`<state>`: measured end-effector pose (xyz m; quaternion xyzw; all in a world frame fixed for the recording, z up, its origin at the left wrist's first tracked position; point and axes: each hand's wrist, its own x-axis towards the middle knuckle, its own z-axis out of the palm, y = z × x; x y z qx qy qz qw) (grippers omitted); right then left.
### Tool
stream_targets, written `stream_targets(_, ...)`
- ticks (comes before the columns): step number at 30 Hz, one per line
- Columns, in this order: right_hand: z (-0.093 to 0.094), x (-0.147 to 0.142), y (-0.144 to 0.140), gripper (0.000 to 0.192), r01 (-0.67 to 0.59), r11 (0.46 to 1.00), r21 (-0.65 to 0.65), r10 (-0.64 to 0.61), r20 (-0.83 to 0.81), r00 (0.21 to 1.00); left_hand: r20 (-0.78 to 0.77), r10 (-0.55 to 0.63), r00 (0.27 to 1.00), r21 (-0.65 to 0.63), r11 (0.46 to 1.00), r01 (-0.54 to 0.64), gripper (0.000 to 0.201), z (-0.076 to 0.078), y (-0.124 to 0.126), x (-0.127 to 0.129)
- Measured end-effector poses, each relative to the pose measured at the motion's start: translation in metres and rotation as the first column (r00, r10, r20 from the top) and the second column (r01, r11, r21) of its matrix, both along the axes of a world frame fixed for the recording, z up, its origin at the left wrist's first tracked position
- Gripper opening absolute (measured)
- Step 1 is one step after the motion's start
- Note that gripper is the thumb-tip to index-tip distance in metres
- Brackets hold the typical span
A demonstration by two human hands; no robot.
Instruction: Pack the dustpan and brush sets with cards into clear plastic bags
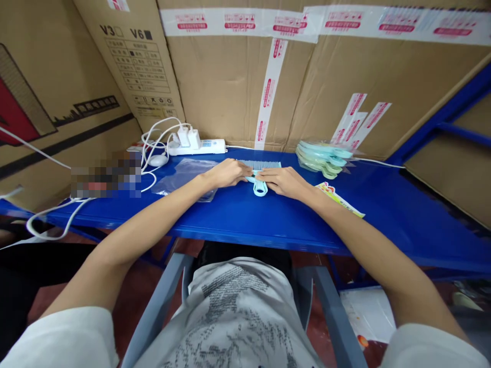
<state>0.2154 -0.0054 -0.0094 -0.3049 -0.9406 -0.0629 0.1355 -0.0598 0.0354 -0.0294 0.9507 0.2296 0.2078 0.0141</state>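
Closest to me, my printed white shirt [238, 317] fills the bottom of the view, with both bare forearms reaching out over the blue table [268, 225]. My left hand [226, 174] lies curled, fingers together, its fingertips pressing on the light blue brush [261, 176] where the handle meets the head. My right hand [286, 181] rests flat beside it, fingers closed together over the handle from the other side. That brush lies on the table between my hands, its looped handle end pointing toward me. Under my left wrist is a clear plastic bag [184, 176]; by my right forearm, a printed card [339, 199]. Farther right sits a stack of light-coloured brushes [324, 157], farther left a white power strip [195, 145], and cardboard boxes [230, 76] stand behind.
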Motion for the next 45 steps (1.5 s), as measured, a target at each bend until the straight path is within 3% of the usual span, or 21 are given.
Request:
stream_targets(2,0.024,0.017,-0.002,0.031,0.089,0.994,-0.067,-0.089,0.002,0.996,-0.025,-0.015,1.0,0.003,1.0,0.015,0.025,0.004,0.001,-0.003)
stream_targets(4,0.049,0.046,-0.006,0.024,0.304,0.949,-0.083,-0.302,0.036,0.953,-0.022,-0.009,1.0,-0.008,1.0,0.009,0.023,0.007,0.001,-0.006)
stream_targets(5,0.06,0.063,-0.008,0.021,0.443,0.894,-0.07,-0.437,0.093,0.895,-0.015,-0.005,1.0,-0.019,1.0,0.005,0.022,0.009,0.001,-0.007)
stream_targets(7,0.074,0.092,-0.014,0.022,0.69,0.721,-0.06,-0.651,0.282,0.705,-0.016,0.0,1.0,-0.051,0.999,-0.001,0.022,0.013,-0.002,-0.009)
stream_targets(9,0.078,0.111,-0.019,0.039,0.822,0.563,-0.086,-0.72,0.437,0.539,-0.035,-0.001,0.999,-0.091,0.996,-0.002,0.022,0.017,-0.007,-0.009)
stream_targets(10,0.077,0.115,-0.021,0.044,0.849,0.519,-0.101,-0.722,0.479,0.499,-0.043,-0.008,0.999,-0.114,0.993,0.003,0.023,0.02,-0.01,-0.009)
stream_targets(12,0.074,0.113,-0.024,0.048,0.863,0.492,-0.113,-0.724,0.497,0.478,-0.045,-0.05,0.998,-0.177,0.983,0.041,0.023,0.026,-0.015,-0.008)
stream_targets(17,0.063,0.089,-0.034,0.057,0.857,0.512,-0.052,-0.709,0.538,0.456,0.054,-0.154,0.987,-0.393,0.905,0.163,0.018,0.04,-0.026,-0.008)
stream_targets(20,0.054,0.08,-0.038,0.079,0.796,0.605,-0.005,-0.693,0.489,0.53,0.158,-0.064,0.985,-0.446,0.886,0.129,0.027,0.04,-0.027,-0.005)
stream_targets(23,0.047,0.081,-0.035,0.09,0.672,0.736,-0.082,-0.583,0.429,0.69,0.246,0.064,0.967,-0.407,0.913,0.043,0.031,0.033,-0.021,-0.003)
stream_targets(25,0.044,0.084,-0.03,0.072,0.592,0.787,-0.174,-0.493,0.4,0.773,0.264,0.103,0.959,-0.383,0.924,0.006,0.028,0.028,-0.015,-0.003)
stream_targets(29,0.049,0.089,-0.019,0.022,0.515,0.805,-0.295,-0.394,0.383,0.836,0.272,0.134,0.953,-0.343,0.939,-0.034,0.025,0.024,-0.009,-0.005)
stream_targets(31,0.057,0.089,-0.019,0.015,0.456,0.81,-0.369,-0.341,0.337,0.878,0.296,0.159,0.942,-0.309,0.949,-0.063,0.026,0.024,-0.008,-0.005)
stream_targets(33,0.067,0.086,-0.024,0.019,0.348,0.841,-0.414,-0.342,0.092,0.935,0.347,0.177,0.921,-0.304,0.95,-0.068,0.029,0.025,-0.008,-0.004)
stream_targets(34,0.072,0.083,-0.028,0.021,0.283,0.869,-0.406,-0.356,-0.114,0.928,0.384,0.18,0.906,-0.322,0.945,-0.052,0.031,0.025,-0.008,-0.003)
stream_targets(35,0.076,0.08,-0.031,0.024,0.221,0.898,-0.381,-0.358,-0.338,0.871,0.426,0.183,0.886,-0.357,0.934,-0.021,0.035,0.026,-0.007,-0.002)
stream_targets(37,0.08,0.07,-0.038,0.039,0.112,0.94,-0.323,-0.314,-0.683,0.66,0.507,0.181,0.843,-0.471,0.877,0.095,0.045,0.027,-0.008,0.0)
stream_targets(38,0.078,0.064,-0.04,0.048,0.058,0.947,-0.315,-0.291,-0.772,0.566,0.54,0.179,0.822,-0.536,0.827,0.172,0.051,0.027,-0.008,0.001)
stream_targets(40,0.069,0.05,-0.04,0.059,-0.059,0.934,-0.353,-0.287,-0.838,0.465,0.586,0.191,0.787,-0.645,0.698,0.311,0.063,0.027,-0.009,0.004)
stream_targets(42,0.054,0.035,-0.037,0.058,-0.157,0.876,-0.457,-0.345,-0.819,0.458,0.612,0.229,0.757,-0.699,0.604,0.382,0.067,0.025,-0.009,0.005)
stream_targets(45,0.03,0.021,-0.027,0.056,-0.181,0.756,-0.629,-0.457,-0.706,0.541,0.626,0.301,0.719,-0.697,0.63,0.343,0.058,0.018,-0.004,0.005)
